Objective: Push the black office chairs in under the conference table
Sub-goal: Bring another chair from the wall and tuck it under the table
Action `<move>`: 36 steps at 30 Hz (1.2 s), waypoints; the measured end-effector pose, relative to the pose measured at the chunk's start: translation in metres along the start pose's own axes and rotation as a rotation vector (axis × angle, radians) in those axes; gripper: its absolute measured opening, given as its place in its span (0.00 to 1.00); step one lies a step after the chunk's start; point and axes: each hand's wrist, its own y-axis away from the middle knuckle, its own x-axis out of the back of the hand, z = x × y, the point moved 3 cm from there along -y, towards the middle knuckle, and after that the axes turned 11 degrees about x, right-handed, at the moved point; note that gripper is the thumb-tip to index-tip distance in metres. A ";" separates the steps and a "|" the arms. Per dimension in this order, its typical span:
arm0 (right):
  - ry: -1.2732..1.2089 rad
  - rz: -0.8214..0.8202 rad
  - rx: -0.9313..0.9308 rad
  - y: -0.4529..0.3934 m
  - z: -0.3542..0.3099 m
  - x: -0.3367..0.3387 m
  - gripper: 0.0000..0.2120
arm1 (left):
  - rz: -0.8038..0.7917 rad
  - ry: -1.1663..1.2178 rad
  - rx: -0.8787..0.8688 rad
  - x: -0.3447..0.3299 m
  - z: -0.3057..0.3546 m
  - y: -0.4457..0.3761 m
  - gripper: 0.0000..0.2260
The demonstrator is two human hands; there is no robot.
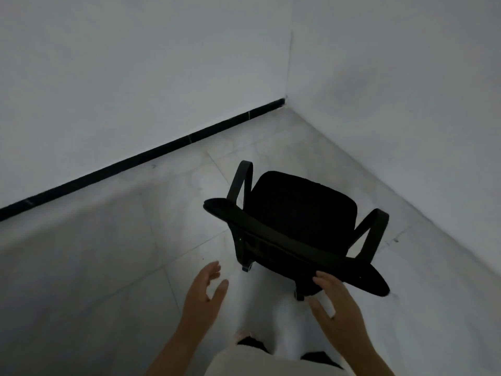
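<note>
The right hand (pixel 334 302) is spread, its fingertips (pixel 321 276) laid against the lower edge of the chair's backrest (pixel 292 246); whether they are truly pressing or only brushing it cannot be told in the dim, blurred view. Nothing is pinched or gripped. The left hand (pixel 204 290) is also spread and held apart from the chair, just beside the near left side of the backrest, with bare floor (pixel 95 253) beneath it.

The black office chair (pixel 301 213) stands near the corner of the room, its seat facing the walls (pixel 135 77) and its back turned to the person. Two looped armrests are seen, one at the left (pixel 240 183) and one at the right (pixel 372 232). A caster (pixel 247 267) shows below the seat. No conference table is in view, so the chair is judged to be well out of place, with the whole push left to be done.

The chair should roll lightly on the smooth tiles and may swivel if pushed from one side only. The backrest looks stiff at its top rim, and it is best taken there with both hands, set wide apart, so the chair can be turned and steered.
</note>
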 end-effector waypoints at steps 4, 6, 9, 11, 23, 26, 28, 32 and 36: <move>0.229 0.242 0.030 -0.022 -0.013 0.013 0.30 | 0.009 -0.183 -0.304 0.012 0.047 -0.044 0.17; 0.338 0.152 -0.011 -0.031 -0.007 0.009 0.24 | -0.006 -0.303 -0.480 0.004 0.070 -0.059 0.27; 0.536 0.031 -0.065 -0.044 0.007 0.000 0.35 | -0.022 -0.713 -0.606 -0.012 0.087 -0.084 0.23; 0.621 0.046 -0.095 -0.045 0.017 -0.005 0.40 | -0.077 -0.916 -0.598 -0.019 0.089 -0.096 0.23; 0.824 0.109 0.145 -0.048 0.096 0.050 0.28 | -0.403 -1.017 -0.846 -0.112 0.099 -0.087 0.25; 0.855 0.042 0.200 -0.055 0.125 0.092 0.18 | -0.360 -1.074 -0.894 -0.153 0.122 -0.058 0.23; 0.845 0.018 0.241 -0.063 0.146 0.121 0.19 | -0.297 -1.069 -0.895 -0.186 0.139 -0.041 0.21; 0.802 -0.116 0.329 -0.081 0.184 0.170 0.20 | -0.186 -1.095 -0.735 -0.248 0.173 -0.012 0.20; 0.655 -0.255 0.411 -0.092 0.221 0.198 0.19 | -0.078 -1.080 -0.589 -0.310 0.188 0.008 0.19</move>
